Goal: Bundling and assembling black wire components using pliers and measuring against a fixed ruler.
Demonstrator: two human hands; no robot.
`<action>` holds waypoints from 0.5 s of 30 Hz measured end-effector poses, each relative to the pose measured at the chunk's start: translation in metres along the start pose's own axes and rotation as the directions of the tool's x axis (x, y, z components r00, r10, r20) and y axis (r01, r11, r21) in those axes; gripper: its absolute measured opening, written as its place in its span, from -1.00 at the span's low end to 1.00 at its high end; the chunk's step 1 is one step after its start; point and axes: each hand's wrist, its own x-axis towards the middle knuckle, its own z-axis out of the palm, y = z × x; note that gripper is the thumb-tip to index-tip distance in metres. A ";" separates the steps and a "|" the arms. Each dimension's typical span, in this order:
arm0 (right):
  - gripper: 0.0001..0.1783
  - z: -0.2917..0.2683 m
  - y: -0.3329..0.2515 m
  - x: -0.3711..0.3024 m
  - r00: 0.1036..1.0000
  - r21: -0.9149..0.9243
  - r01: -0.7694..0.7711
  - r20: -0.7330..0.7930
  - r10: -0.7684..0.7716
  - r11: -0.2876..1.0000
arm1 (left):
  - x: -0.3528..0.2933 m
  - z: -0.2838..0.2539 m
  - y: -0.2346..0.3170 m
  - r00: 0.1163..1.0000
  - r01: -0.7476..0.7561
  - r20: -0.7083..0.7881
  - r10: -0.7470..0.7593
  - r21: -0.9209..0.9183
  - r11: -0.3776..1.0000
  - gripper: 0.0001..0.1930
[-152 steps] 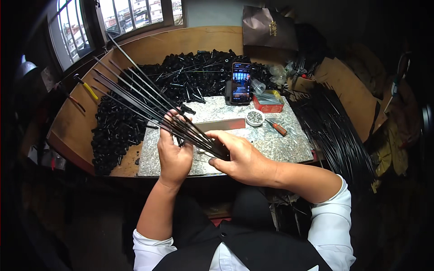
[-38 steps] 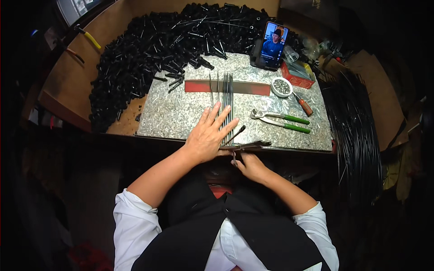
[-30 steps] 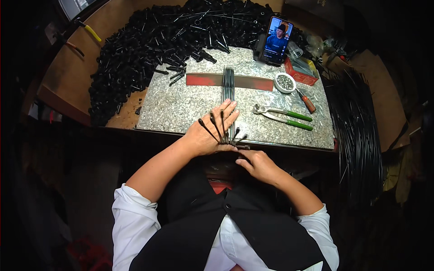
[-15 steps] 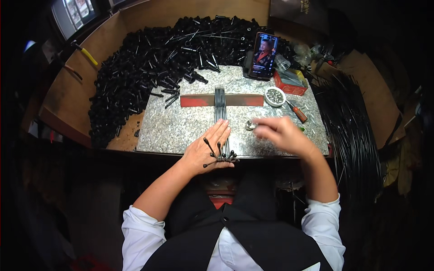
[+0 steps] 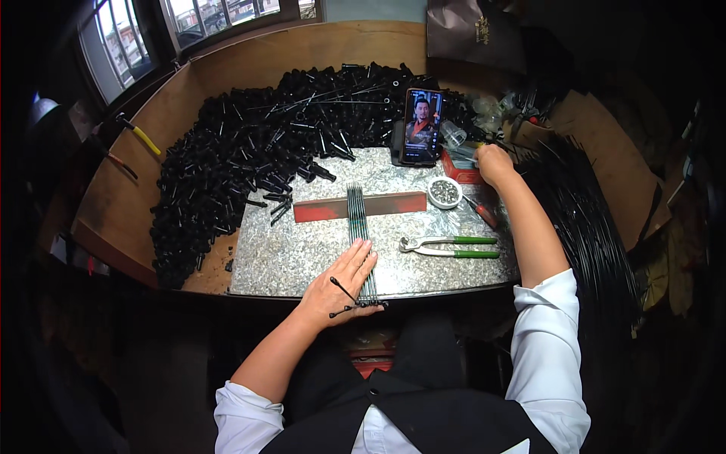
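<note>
My left hand (image 5: 339, 283) lies flat, fingers stretched out, on a row of thin black rods (image 5: 355, 208). The rods run side by side away from me across a red-and-brown bar (image 5: 318, 210). Their black knobbed ends gather at the granite slab's near edge, with a couple sticking out over the back of that hand. At the far right, my right hand (image 5: 495, 163) is at the red box (image 5: 463, 174) of thin grey pieces. Its fingers are curled together, and what they pinch, if anything, is hidden. Green-handled pincers (image 5: 446, 247) lie on the granite slab (image 5: 272, 261).
A big heap of black parts (image 5: 219, 159) fills the wooden tray's left and back. A phone (image 5: 421, 129) stands upright near a white bowl (image 5: 445, 194) of small metal pieces and a red-handled screwdriver (image 5: 481, 213). Long black rods (image 5: 586, 219) are piled at right.
My right hand has moved from above the pincers, out to the red box, leaving the pincers in full sight. The left hand stays on the rods; fewer knobbed ends stick up over it. The view has shifted.
</note>
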 end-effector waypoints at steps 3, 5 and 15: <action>-0.81 0.002 0.002 0.005 0.999 -0.012 0.019 0.035 -0.019 1.000 | 0.000 -0.002 0.000 1.000 -0.002 0.004 0.002 -0.022 1.000 -0.08; -0.80 0.000 0.001 0.010 0.996 -0.041 0.030 0.082 -0.026 0.999 | 0.000 0.000 -0.002 1.000 -0.003 -0.026 0.003 0.010 1.000 -0.07; -0.81 0.000 0.002 0.017 0.978 -0.114 0.088 0.196 -0.064 0.990 | 0.000 0.002 -0.002 0.998 0.045 -0.053 -0.042 0.067 0.997 -0.03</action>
